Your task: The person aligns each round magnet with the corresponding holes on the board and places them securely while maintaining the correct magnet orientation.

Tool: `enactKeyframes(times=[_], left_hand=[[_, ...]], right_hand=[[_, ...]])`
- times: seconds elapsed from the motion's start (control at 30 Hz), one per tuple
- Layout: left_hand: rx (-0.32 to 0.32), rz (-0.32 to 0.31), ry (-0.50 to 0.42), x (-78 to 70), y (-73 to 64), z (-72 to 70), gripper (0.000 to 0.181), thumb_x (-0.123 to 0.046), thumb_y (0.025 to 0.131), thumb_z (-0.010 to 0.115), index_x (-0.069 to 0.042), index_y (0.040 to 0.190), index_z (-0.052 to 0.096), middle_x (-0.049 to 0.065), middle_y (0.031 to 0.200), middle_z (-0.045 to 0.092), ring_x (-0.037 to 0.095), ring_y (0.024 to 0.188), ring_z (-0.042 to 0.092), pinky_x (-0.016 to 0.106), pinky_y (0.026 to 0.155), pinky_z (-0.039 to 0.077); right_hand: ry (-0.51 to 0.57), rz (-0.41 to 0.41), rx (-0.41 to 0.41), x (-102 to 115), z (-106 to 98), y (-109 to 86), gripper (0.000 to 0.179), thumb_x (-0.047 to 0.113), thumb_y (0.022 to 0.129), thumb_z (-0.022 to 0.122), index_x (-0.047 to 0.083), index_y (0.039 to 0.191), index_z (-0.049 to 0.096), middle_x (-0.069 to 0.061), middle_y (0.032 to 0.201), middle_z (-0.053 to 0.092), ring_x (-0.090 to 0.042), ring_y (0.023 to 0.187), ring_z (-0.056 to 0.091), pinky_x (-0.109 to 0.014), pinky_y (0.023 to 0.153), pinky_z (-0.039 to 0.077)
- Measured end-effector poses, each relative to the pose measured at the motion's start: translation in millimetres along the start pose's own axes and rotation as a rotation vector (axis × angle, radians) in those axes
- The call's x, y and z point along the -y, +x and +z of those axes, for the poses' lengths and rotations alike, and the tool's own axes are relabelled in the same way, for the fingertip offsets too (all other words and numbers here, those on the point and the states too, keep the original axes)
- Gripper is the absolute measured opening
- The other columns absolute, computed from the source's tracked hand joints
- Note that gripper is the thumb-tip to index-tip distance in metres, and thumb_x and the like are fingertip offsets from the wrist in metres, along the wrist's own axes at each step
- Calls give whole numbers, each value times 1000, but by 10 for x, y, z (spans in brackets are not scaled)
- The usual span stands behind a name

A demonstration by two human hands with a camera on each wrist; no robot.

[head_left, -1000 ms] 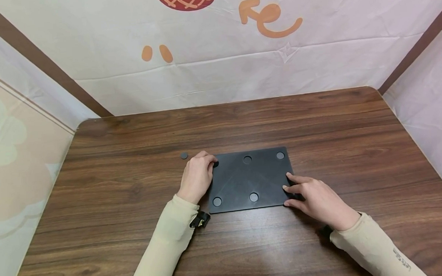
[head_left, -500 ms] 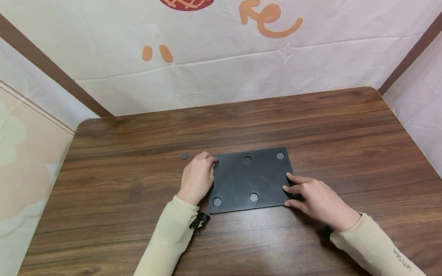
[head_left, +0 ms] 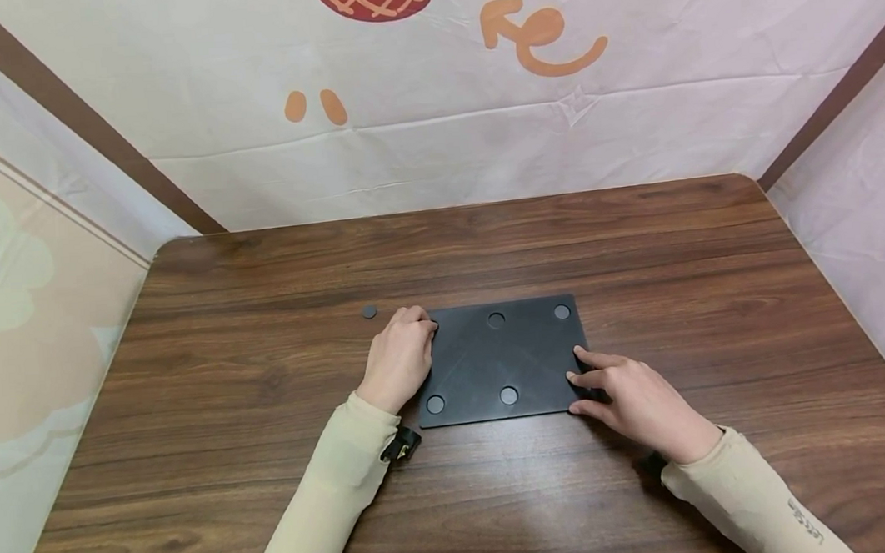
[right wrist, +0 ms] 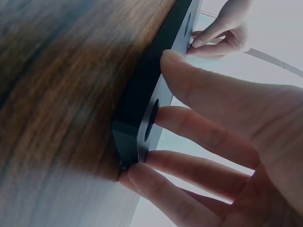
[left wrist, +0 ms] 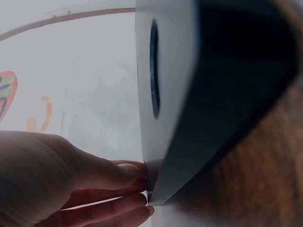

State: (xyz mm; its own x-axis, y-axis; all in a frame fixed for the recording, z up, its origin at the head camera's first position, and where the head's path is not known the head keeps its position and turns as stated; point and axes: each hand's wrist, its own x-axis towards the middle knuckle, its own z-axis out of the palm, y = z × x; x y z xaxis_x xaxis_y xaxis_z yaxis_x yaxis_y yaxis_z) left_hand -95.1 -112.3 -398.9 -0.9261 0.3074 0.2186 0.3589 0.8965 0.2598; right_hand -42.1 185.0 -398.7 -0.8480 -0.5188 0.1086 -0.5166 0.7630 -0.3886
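Observation:
A flat black rectangular board (head_left: 477, 362) with round recesses lies on the wooden table. Grey discs sit in several recesses, such as the front middle disc (head_left: 509, 396). The back middle recess (head_left: 496, 320) looks darker. At the board's back left corner, my left hand (head_left: 397, 358) has thumb and fingertips together on a small dark disc (right wrist: 191, 46) over the recess there, mostly hidden by the fingers. My right hand (head_left: 637, 400) touches the right end with spread, fairly straight fingers (left wrist: 99, 213). In the right wrist view, its thumb (right wrist: 182, 71) rests along the board's near edge.
A loose grey disc (head_left: 369, 312) lies on the wooden table (head_left: 267, 361), just left of my left hand. Behind the table hangs a pale printed cloth (head_left: 436, 160). More cloth hangs on both sides.
The left hand's disc was tilted at the back left recess, then looked flatter in it. Now the fingers are more curled and cover it. The right hand and the board stay still.

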Motion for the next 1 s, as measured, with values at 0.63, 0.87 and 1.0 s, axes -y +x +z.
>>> enactKeyframes(times=[0.63, 0.87, 1.0], left_hand=[[-1, -5, -48, 28, 12, -8, 12, 1, 89, 63, -1, 93, 74, 9, 90, 64, 24, 86, 61, 35, 68, 55], [-15, -18, -56, 69, 14, -7, 10, 1, 89, 63, -1, 93, 72, 10, 92, 63, 24, 84, 63, 35, 66, 56], [-32, -39, -63, 103, 19, -15, 11, 2, 89, 62, 0, 95, 72, 11, 95, 63, 25, 85, 64, 36, 66, 56]], right_hand=[[3, 1, 2, -6, 4, -3, 33, 23, 78, 79, 2, 103, 75, -25, 125, 60, -37, 104, 66, -46, 80, 55], [1, 2, 7, -5, 1, -5, 33, 23, 78, 79, 2, 103, 75, -25, 125, 60, -37, 104, 65, -46, 80, 55], [1, 6, 11, -7, 0, -1, 33, 23, 78, 79, 3, 103, 75, -24, 126, 60, -37, 105, 65, -47, 81, 54]])
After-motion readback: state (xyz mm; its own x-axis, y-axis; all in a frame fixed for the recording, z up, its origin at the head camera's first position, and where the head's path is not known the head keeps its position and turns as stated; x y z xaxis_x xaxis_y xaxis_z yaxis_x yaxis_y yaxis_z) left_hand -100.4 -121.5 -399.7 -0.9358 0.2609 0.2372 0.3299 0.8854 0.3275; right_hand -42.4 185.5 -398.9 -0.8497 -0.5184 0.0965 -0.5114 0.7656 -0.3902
